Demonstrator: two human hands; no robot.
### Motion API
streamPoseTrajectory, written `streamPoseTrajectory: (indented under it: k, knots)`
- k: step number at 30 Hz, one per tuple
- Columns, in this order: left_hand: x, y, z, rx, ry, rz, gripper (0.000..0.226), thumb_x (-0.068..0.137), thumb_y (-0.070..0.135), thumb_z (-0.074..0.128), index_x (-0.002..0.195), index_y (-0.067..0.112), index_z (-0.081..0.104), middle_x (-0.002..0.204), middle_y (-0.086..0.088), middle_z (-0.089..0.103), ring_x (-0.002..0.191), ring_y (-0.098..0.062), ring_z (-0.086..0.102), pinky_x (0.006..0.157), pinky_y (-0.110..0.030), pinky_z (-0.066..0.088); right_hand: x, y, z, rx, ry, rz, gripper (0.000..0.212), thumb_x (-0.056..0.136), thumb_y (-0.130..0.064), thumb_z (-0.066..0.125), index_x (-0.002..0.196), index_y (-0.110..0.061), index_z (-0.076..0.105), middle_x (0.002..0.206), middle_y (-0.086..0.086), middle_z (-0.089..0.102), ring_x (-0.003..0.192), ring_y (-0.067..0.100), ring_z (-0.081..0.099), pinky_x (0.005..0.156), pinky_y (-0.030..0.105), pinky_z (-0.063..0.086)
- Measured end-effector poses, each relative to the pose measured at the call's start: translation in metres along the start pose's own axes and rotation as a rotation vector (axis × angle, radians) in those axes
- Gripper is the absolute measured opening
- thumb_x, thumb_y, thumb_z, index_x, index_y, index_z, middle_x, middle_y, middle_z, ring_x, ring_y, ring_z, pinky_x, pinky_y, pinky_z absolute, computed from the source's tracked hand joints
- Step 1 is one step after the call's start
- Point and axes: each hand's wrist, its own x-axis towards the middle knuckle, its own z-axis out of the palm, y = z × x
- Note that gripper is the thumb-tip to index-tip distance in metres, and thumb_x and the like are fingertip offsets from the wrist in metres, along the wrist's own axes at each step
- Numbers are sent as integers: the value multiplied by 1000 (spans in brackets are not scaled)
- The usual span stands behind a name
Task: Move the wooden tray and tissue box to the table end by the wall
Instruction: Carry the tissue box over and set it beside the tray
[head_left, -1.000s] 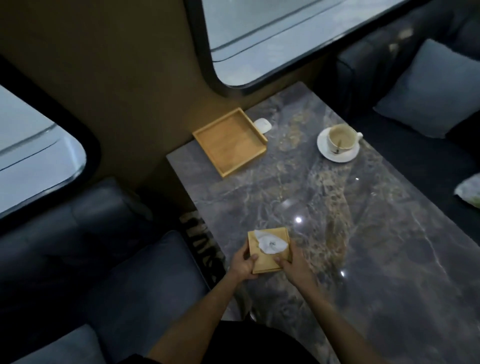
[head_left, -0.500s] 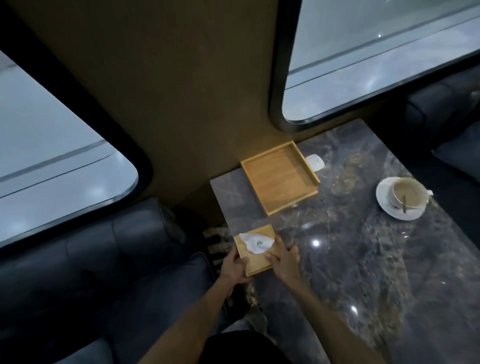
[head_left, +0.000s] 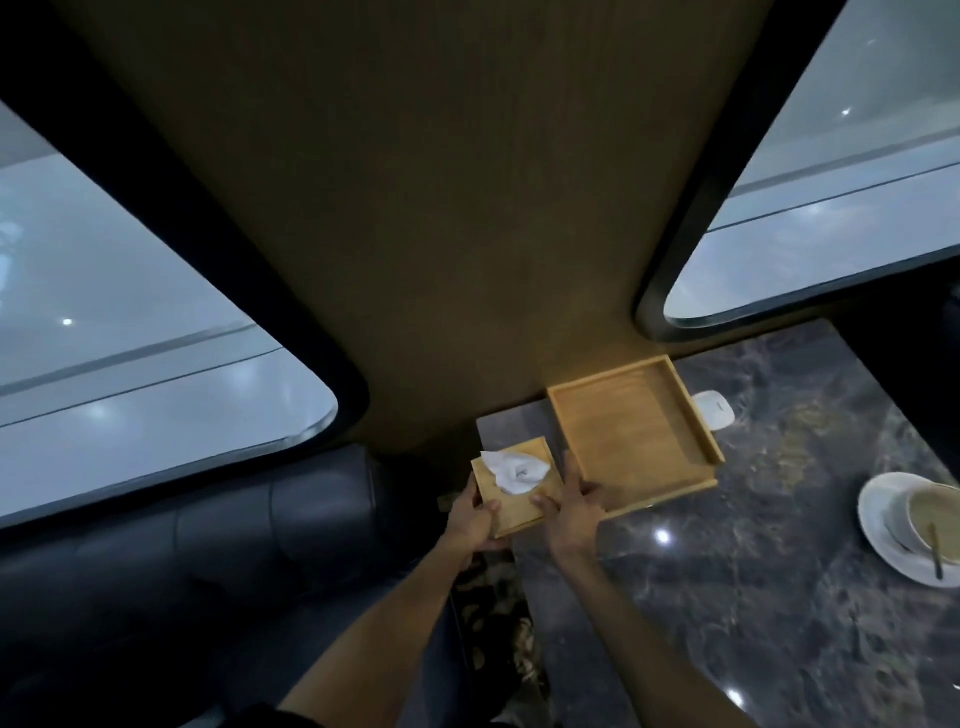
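The wooden tissue box (head_left: 506, 509), with a white tissue sticking out of its top, is at the table's left edge near the wall. My left hand (head_left: 471, 522) grips its left side and my right hand (head_left: 574, 512) grips its right side. The empty wooden tray (head_left: 631, 434) lies flat on the dark marble table (head_left: 753, 597), right beside the box and against the brown wall (head_left: 441, 234). My right hand's fingers touch or nearly touch the tray's near-left edge.
A small white device (head_left: 714, 410) lies just right of the tray by the wall. A white cup and saucer (head_left: 914, 527) with a spoon stand at the right edge. A dark padded seat (head_left: 208, 561) runs left of the table. Windows flank the wall.
Both hands have carried the tissue box along the table's left edge toward the wall, ending next to the tray. The camera view has swung up and left.
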Motion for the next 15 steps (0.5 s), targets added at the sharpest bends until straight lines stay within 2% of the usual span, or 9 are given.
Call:
streamPoseTrajectory:
  k: [2,4,7,12,15]
  knots:
    - [11,10,1,31,8,-4,52,100,6,46,147,27,38,143,-11,50,127,-37,52,95,-59,52,8,-7,-1,-28,56,22,76,88,-34,67,152,-19,30,129,25,45,115,37,49,102,43,42]
    - [18,17,2,70,6,21,50,100,10,47,146,27,39,141,-11,52,126,-35,53,96,-58,52,14,-14,-2,-23,68,31,71,88,-37,65,149,-16,34,125,22,50,112,35,51,100,42,43]
    - [30,30,6,66,1,44,51,100,10,46,147,27,37,139,-11,53,122,-32,56,90,-57,56,31,-27,-5,74,102,66,68,87,-26,70,146,-16,38,124,21,49,106,31,53,88,29,41]
    - [44,44,17,37,11,60,55,99,9,46,149,28,32,138,-14,53,122,-34,55,88,-56,57,54,-40,-8,146,194,73,74,85,-32,70,148,-14,36,117,23,48,103,36,51,93,41,43]
    - [54,49,17,54,0,59,52,101,12,45,149,24,32,140,-15,52,123,-36,56,90,-57,56,62,-46,-8,186,183,119,74,87,-33,69,150,-21,31,120,21,46,107,36,49,94,42,42]
